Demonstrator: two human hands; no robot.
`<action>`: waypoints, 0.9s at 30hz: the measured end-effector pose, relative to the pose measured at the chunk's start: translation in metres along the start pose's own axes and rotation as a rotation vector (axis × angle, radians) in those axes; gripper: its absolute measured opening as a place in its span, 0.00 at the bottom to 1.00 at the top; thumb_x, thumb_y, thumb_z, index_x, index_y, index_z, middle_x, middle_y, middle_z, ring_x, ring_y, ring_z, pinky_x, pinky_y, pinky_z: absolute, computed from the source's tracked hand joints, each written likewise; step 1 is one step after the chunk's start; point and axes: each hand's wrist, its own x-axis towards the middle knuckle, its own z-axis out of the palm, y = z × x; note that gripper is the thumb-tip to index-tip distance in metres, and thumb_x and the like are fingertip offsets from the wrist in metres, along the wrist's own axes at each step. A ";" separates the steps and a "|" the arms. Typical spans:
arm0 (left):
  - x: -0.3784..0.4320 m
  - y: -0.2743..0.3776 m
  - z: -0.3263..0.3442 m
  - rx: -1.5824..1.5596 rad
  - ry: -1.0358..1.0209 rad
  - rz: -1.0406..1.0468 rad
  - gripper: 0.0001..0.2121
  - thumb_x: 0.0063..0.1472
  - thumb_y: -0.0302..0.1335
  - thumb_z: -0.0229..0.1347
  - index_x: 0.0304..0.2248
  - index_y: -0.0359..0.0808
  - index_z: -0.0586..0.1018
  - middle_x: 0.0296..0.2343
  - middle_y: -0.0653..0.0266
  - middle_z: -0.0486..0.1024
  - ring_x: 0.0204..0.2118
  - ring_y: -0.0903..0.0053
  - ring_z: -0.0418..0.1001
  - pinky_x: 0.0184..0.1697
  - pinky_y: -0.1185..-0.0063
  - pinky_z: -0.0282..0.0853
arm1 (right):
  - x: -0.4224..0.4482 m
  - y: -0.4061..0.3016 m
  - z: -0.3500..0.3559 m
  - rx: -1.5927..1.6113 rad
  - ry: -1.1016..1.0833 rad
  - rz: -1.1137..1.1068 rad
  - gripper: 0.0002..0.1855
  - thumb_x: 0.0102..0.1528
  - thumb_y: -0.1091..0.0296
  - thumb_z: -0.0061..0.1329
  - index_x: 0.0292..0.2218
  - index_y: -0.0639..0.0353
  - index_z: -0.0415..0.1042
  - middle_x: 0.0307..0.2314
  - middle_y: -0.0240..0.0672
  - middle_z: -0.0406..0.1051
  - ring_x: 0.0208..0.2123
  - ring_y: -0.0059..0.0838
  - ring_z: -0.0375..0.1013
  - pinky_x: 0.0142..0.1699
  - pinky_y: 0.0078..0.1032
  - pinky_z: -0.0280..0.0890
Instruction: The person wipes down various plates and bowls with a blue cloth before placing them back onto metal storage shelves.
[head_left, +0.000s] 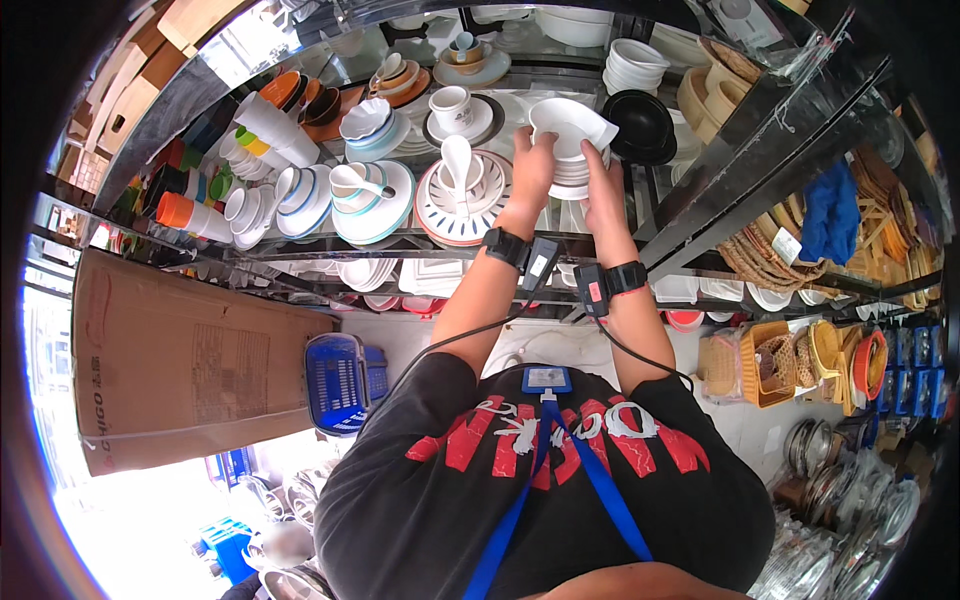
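Note:
A stack of white bowls (568, 124) is between my two hands at the shelf, the top one with a pointed, spout-like rim. My left hand (534, 174) grips the stack's left side, thumb over the upper rim. On the right side my right hand (602, 182) clasps it, thumb pressed near the top bowl. Whether the stack rests on the glass shelf or is raised cannot be told. Just left of it sits a patterned plate (431, 214) bearing a bowl and a white spoon (457, 169). A black bowl (639, 127) lies to the right.
Place settings, including a white mug (451, 107) and plastic cups (281, 131), crowd the shelf leftward. A black metal post (720, 176) rises at right, beside woven baskets (772, 251). A large cardboard box (172, 360) and a blue shopping basket (335, 382) stand at left.

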 end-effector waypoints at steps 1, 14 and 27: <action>-0.004 0.001 0.000 0.008 0.012 -0.018 0.24 0.55 0.33 0.48 0.49 0.27 0.63 0.41 0.46 0.68 0.41 0.67 0.67 0.42 0.76 0.63 | -0.002 -0.002 -0.001 0.020 -0.032 -0.031 0.42 0.47 0.55 0.56 0.53 0.73 0.52 0.48 0.45 0.61 0.49 0.33 0.63 0.51 0.27 0.59; -0.037 -0.001 -0.009 0.153 -0.020 0.421 0.22 0.51 0.30 0.55 0.43 0.27 0.65 0.39 0.46 0.66 0.43 0.63 0.65 0.46 0.72 0.60 | -0.023 -0.023 -0.016 -0.048 -0.185 0.054 0.39 0.45 0.64 0.48 0.58 0.50 0.50 0.51 0.38 0.57 0.51 0.36 0.60 0.47 0.41 0.61; -0.064 0.031 -0.011 0.864 0.110 0.859 0.28 0.43 0.40 0.63 0.44 0.37 0.71 0.43 0.46 0.63 0.48 0.52 0.56 0.51 0.60 0.50 | -0.013 0.004 -0.014 0.392 -0.290 0.244 0.21 0.52 0.67 0.47 0.48 0.58 0.63 0.43 0.35 0.65 0.47 0.35 0.65 0.46 0.42 0.64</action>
